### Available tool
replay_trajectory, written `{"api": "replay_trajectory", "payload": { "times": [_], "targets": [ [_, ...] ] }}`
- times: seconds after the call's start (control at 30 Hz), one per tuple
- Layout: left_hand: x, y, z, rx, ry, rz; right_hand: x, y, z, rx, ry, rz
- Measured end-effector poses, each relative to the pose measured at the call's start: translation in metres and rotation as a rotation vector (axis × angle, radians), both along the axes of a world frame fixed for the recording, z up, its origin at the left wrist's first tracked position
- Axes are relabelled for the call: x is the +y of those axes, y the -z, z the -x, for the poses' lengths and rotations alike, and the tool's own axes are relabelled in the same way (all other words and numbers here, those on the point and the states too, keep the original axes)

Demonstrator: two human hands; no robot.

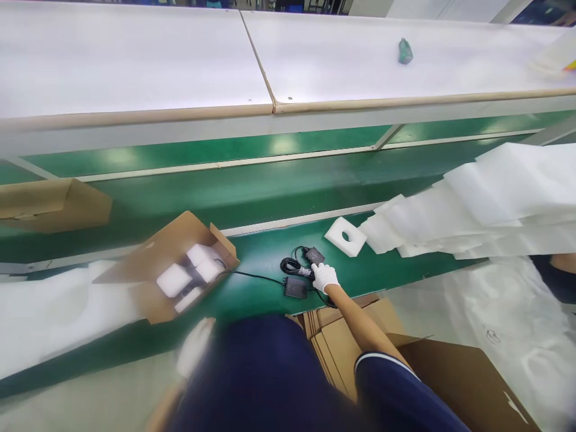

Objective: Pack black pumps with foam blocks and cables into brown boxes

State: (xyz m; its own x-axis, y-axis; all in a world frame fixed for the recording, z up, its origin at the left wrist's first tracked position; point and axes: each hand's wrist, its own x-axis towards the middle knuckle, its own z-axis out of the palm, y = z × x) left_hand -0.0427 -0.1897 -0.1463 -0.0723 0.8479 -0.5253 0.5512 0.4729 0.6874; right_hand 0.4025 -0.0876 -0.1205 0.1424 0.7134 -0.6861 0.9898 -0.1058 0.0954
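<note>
My right hand [324,278], in a white glove, reaches down onto the green bench [261,258] and touches a coiled black cable [291,266] between two black power adapters [315,255] [296,287]; its fingertips are too small to tell whether they grip. One cable runs left from the lower adapter into an open cardboard box [168,240] that holds white foam blocks [173,280]. My left hand [195,348], also gloved, is smeared by motion near the bench's front edge, below the box. A white foam piece with a round hole [335,234] lies right of the adapters.
White foam sheets [486,204] are piled at the right, and more foam [58,306] lies at the left. Another cardboard box [54,204] stands at the far left. Flattened cartons [337,348] are below the front edge. A white shelf [180,60] spans the back.
</note>
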Motion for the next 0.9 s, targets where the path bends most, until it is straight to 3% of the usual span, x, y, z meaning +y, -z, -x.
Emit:
{"api": "replay_trajectory", "payload": {
  "times": [0.1, 0.17, 0.3, 0.37, 0.43, 0.53, 0.67, 0.8, 0.9],
  "targets": [
    [0.04, -0.046, -0.06, 0.064, 0.321, -0.169, -0.001, -0.01, 0.001, 0.04, -0.044, 0.012],
    [0.063, -0.081, -0.106, 0.15, 0.581, -0.394, -0.005, -0.033, -0.002, 0.081, -0.076, 0.022],
    [0.08, -0.139, -0.191, 0.129, 1.05, -0.727, -0.024, -0.112, -0.004, 0.26, -0.21, 0.103],
    [0.076, -0.156, -0.22, 0.081, 1.226, -0.769, -0.034, -0.158, -0.001, 0.329, -0.328, 0.136],
    [0.07, -0.166, -0.236, 0.032, 1.329, -0.703, -0.039, -0.198, 0.005, 0.352, -0.432, 0.124],
    [0.063, -0.177, -0.231, -0.06, 1.315, -0.513, -0.037, -0.243, 0.018, 0.386, -0.487, 0.11],
    [0.066, -0.192, -0.195, -0.235, 1.185, -0.325, -0.026, -0.277, 0.047, 0.5, -0.501, 0.006],
    [0.079, -0.2, -0.154, -0.517, 1.063, -0.137, -0.019, -0.284, 0.084, 0.527, -0.651, -0.165],
    [0.085, -0.201, -0.129, -0.673, 0.979, -0.055, -0.009, -0.278, 0.104, 0.459, -0.583, -0.077]
  ]
}}
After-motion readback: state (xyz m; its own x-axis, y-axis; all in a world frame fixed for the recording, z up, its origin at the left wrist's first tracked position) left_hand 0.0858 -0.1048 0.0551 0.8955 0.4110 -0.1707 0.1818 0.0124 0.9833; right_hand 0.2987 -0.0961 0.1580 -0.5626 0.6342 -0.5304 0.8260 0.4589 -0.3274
